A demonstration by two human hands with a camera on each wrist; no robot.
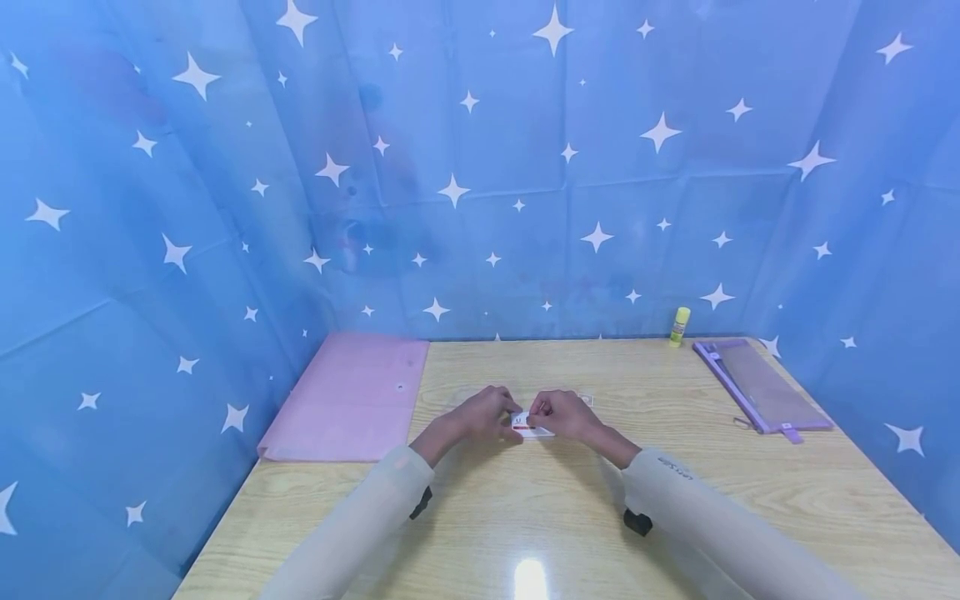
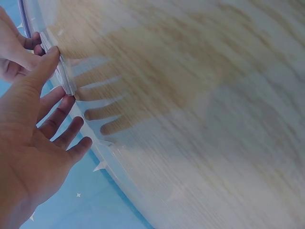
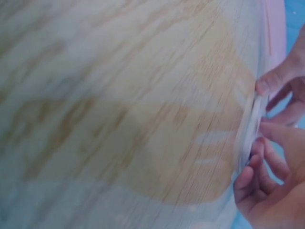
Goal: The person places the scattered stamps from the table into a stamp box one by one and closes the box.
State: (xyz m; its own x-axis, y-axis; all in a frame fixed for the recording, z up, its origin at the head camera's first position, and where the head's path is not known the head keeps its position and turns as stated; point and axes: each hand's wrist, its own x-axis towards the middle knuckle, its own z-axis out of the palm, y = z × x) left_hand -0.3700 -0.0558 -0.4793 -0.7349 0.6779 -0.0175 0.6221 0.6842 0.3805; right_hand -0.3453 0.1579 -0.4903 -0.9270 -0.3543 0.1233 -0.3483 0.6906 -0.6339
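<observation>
A small white stack of cards (image 1: 536,432) with a dark letter and a red stripe on its face lies between both hands at the middle of the table. My left hand (image 1: 489,413) pinches its left side; in the left wrist view the thumb is over the layered edge of the stack (image 2: 64,78), while the other fingers spread. My right hand (image 1: 566,414) holds its right side, fingers curled in and thumb against the edge, as the right wrist view shows. Just behind the right hand lies another small white card (image 1: 586,400), partly hidden by it.
A pink folder (image 1: 352,400) lies flat at the table's left back. On the right, a purple-edged mesh zip pouch (image 1: 772,383) lies near the edge, with a yellow glue stick (image 1: 679,327) upright at the back. A blue starred curtain (image 1: 525,225) surrounds the wooden table (image 1: 480,517).
</observation>
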